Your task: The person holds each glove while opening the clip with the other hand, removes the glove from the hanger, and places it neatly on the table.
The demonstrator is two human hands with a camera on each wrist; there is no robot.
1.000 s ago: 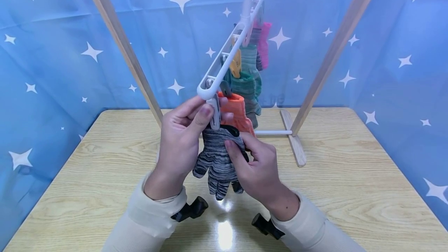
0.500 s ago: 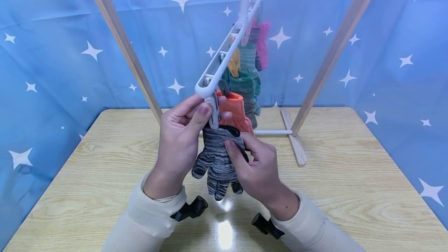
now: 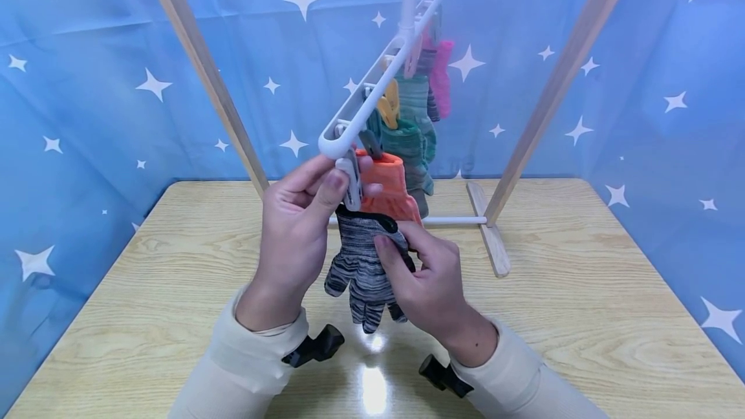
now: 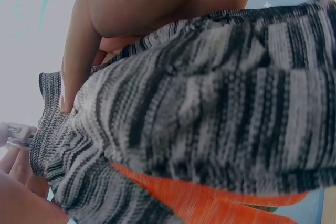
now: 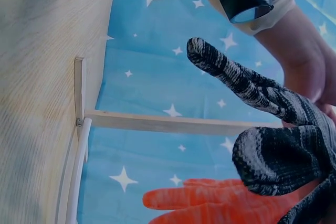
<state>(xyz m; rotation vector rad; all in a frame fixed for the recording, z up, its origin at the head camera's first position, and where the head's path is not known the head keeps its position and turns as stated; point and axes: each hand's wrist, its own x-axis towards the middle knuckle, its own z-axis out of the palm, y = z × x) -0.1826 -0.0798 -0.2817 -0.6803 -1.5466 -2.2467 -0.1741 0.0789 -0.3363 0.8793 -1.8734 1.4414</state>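
My left hand (image 3: 293, 231) pinches a grey clothespin (image 3: 352, 189) under the near end of a white clip hanger (image 3: 363, 115). Just below the pin's tip lies the black-edged cuff of a black-and-grey knit glove (image 3: 363, 251); whether the pin still bites the cuff is unclear. The right hand (image 3: 427, 277) pinches this glove at its right side, thumb in front, and the glove's fingers hang downward. In the left wrist view the striped glove (image 4: 178, 108) fills the middle, the pin (image 4: 20, 135) close to its cuff. The right wrist view shows the glove's fingers (image 5: 278, 156).
Behind hang an orange glove (image 3: 387, 180), green knitwear (image 3: 407, 141) beside a yellow clothespin (image 3: 390, 105), and a pink piece (image 3: 442, 79). Wooden posts (image 3: 198, 63) flank the hanger on the wooden table (image 3: 582, 315). A white bar (image 3: 454, 220) runs low behind.
The left hand, pin and hanger's near end have shifted slightly left and up. More of the glove's black cuff edge shows below the pin. The right hand has stayed in place.
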